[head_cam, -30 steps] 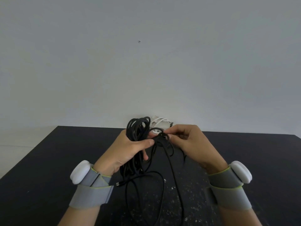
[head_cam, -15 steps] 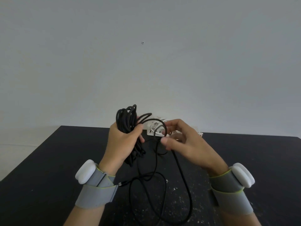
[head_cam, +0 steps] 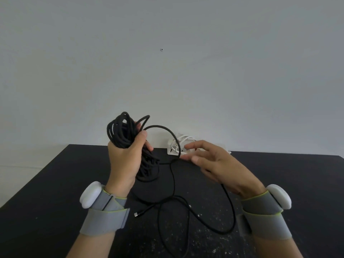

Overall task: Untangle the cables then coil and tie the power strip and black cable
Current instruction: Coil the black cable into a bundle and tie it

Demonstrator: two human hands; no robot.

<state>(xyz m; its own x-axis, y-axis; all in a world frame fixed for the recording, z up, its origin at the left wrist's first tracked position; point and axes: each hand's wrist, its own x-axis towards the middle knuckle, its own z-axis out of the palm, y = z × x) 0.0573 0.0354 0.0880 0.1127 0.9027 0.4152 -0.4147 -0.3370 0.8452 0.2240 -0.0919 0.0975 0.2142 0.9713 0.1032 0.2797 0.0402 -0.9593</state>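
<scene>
My left hand (head_cam: 124, 161) grips a thick coil of black cable (head_cam: 122, 131) and holds it upright above the black table (head_cam: 55, 183). One free loop arcs right from the coil, and the loose tail runs down onto the table, ending in a small plug (head_cam: 138, 214). My right hand (head_cam: 216, 162) hovers to the right with its fingers straight, holding nothing; the tail passes under it. The white power strip (head_cam: 178, 146), its white cord bundled on it, lies at the table's far edge behind my right fingers.
A plain grey wall rises behind the table. The tabletop is speckled with pale flecks near the front. Grey straps with white pods wrap both wrists.
My left hand has lifted the coil higher and to the left. My right hand has let go of the cable loop, straightened its fingers and drifted right.
</scene>
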